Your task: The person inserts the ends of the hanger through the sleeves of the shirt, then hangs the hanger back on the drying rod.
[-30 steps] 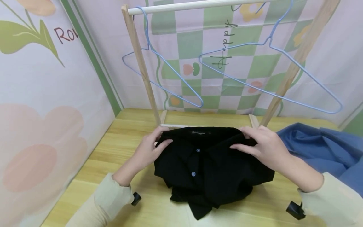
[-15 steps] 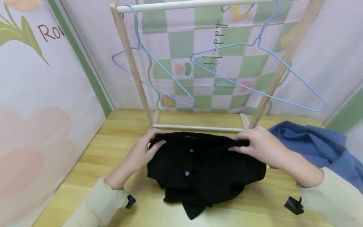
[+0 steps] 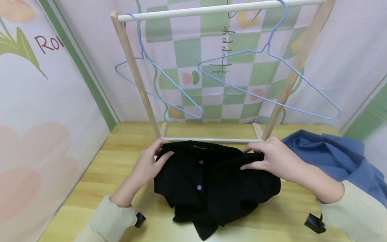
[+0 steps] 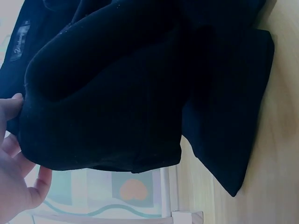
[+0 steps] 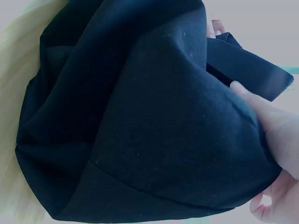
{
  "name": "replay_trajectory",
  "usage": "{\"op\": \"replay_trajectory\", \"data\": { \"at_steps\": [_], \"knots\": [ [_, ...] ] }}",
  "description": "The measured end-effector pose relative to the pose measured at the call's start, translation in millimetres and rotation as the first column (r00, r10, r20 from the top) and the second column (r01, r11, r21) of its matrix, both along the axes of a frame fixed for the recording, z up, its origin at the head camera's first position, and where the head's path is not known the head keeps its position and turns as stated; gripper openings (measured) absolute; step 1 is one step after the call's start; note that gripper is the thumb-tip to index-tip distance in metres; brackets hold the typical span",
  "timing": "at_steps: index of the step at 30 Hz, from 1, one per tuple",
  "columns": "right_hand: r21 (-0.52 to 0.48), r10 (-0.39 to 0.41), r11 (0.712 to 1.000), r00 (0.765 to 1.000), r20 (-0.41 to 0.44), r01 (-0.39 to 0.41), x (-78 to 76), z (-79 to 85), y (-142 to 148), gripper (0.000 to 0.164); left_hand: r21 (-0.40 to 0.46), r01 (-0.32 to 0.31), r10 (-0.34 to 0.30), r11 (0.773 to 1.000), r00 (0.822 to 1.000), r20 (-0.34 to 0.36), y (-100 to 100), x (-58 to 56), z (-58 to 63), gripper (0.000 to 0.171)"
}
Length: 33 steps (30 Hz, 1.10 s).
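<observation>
A black button-front shirt (image 3: 223, 191) hangs bunched between both hands above the wooden table, its lower part drooping toward the tabletop. My left hand (image 3: 151, 161) pinches the shirt's left shoulder, thumb in front and fingers behind. At the opposite shoulder, beside the collar, my right hand (image 3: 272, 156) pinches the cloth the same way. Two pale buttons show on the front placket, and a label (image 4: 20, 39) lies inside the neck in the left wrist view. From the right wrist, the shirt's side (image 5: 154, 116) fills most of the picture and the thumb (image 5: 252, 102) presses on it.
Behind the shirt stands a wooden rack with a white top bar (image 3: 193, 12). Two blue wire hangers, a left one (image 3: 172, 79) and a right one (image 3: 269, 101), hang from it. A crumpled blue cloth (image 3: 329, 154) lies on the table (image 3: 99, 171) at the right.
The head view has shifted, so the rack and shirt appear farther left and slightly lower. Both hands keep their hold. The right shoulder and collar of the shirt have folded a little.
</observation>
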State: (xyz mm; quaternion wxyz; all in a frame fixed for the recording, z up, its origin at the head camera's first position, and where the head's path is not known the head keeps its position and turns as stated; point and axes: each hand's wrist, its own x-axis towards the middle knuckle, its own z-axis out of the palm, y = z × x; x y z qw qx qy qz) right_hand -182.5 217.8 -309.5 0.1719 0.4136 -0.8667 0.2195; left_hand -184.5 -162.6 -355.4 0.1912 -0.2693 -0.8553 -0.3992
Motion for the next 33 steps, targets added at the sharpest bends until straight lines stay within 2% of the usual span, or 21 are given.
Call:
{"op": "replay_trajectory", "data": {
  "at_steps": [7,12,17,21,23,29,33],
  "knots": [
    [0.001,0.068,0.998,0.995,0.071,-0.069,3.3,-3.2,1,0.035,0.027,-0.013,0.012,1.000,0.999,0.033,3,4.5,-3.0,0.026],
    [-0.009,0.100,0.995,0.991,0.094,-0.099,2.8,-4.1,0,0.020,0.013,-0.006,0.005,1.000,0.997,0.080,1,5.7,-3.6,0.032],
    [-0.026,0.013,1.000,0.997,0.081,-0.011,4.1,-0.7,3,0.016,-0.027,0.041,-0.036,0.999,0.984,0.177,-4,4.3,-2.1,0.028],
    [-0.043,-0.067,0.997,0.997,0.031,0.068,4.2,3.1,4,0.019,-0.057,0.097,-0.081,0.994,0.969,0.233,-8,1.3,-2.1,0.039],
    [-0.059,-0.094,0.994,0.995,0.027,0.095,4.5,4.6,5,0.019,-0.044,0.110,-0.096,0.993,0.963,0.253,-9,0.1,-2.6,0.036],
    [-0.091,-0.144,0.985,0.987,0.066,0.149,5.4,7.1,7,0.016,0.047,0.073,-0.083,0.996,0.957,0.279,-13,-2.9,-0.2,0.006],
    [-0.085,-0.144,0.985,0.986,0.084,0.151,3.9,7.1,9,0.010,0.107,0.020,-0.050,0.994,0.959,0.279,-12,-5.2,3.7,0.006]
  ]
}}
